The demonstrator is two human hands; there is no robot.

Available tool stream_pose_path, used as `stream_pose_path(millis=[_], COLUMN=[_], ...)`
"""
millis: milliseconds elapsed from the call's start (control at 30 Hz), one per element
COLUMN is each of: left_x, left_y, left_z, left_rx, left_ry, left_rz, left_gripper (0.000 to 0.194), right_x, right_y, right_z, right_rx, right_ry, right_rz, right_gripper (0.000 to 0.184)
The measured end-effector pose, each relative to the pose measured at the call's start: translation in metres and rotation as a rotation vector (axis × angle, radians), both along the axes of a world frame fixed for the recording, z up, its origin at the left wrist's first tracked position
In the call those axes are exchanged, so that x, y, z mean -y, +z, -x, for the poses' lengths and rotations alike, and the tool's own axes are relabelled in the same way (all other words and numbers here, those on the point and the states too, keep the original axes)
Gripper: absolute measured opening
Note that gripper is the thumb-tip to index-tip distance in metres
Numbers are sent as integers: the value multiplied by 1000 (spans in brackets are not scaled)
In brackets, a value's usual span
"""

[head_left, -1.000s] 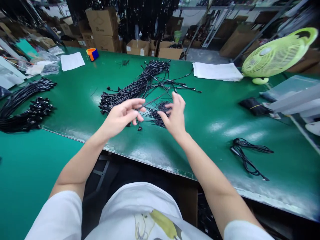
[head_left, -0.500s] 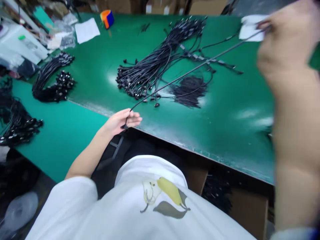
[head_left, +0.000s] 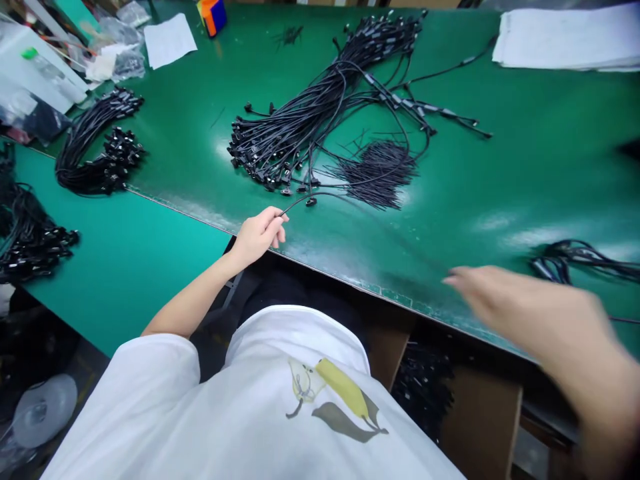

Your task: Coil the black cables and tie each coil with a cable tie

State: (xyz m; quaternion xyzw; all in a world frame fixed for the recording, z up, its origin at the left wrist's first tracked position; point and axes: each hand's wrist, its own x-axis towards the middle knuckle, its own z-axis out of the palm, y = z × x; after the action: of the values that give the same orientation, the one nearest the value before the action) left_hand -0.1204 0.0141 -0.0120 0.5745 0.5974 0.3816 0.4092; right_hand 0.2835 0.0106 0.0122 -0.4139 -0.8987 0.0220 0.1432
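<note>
the left hand [head_left: 261, 233] pinches a black cable [head_left: 320, 194] (thin, arched).

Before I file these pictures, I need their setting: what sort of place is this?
Probably a cable workshop: a glossy green-topped workbench, a large bundle of black cables with connector ends, and a pile of thin black strips.

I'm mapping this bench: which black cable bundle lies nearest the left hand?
The large diagonal black cable bundle; its connector ends lie just beyond the left hand. The curved black bundle, leftmost bundle and looped black cables lie farther off.
</note>
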Motion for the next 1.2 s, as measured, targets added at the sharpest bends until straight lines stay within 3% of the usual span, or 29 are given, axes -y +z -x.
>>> stream_pose_path(millis=[33,100,200,267,333,433,533,633,833,900,1000,1100,1133,1200], left_x=[4,13,27,33,34,30,24,19,19,21,22,21,21,22], left_y=[2,6,7,4,0,1,11,20,18,17,19,20,18,13], left_z=[-12,-38,-68,-72,-63,-39,-15,-3,1,3,7,2,-3,-20], left_rx=[-44,-40,132,311,471,697,914,969,984,1001,1040,1045,1009,892], left_ry=[-50,-215,-455,-484,-440,-329,-81,111,92,79,78,56,37,-28], left_rz=[-40,-78,40,171,281,419,433,431,475,468,430,350,323,280], left_gripper=[19,22,29,35,38,32,24,31,33,31,26,22,22,28], right_x=[13,27,13,-9,-29,-43,-39,-26,-18,-19,-15,2,11,26], right_y=[-3,-2,8,14,12,-7,-34,-48,-35,-32,-33,-29,-24,-13], right_z=[20,60,99,102,91,63,40,30,30,29,28,39,46,65], right_rx=[13,0,-38,-43,-43,-52,-94,-167,-252,-251,-189,-49,-5,54], right_ry=[101,297,183,38,-42,-71,-70,-72,-355,-391,-279,-82,8,210], right_rz=[-60,26,68,48,51,99,202,283,232,199,11,-172,-144,61], right_gripper=[45,48,53,54,53,49,46,49,50,47,42,32,30,28])
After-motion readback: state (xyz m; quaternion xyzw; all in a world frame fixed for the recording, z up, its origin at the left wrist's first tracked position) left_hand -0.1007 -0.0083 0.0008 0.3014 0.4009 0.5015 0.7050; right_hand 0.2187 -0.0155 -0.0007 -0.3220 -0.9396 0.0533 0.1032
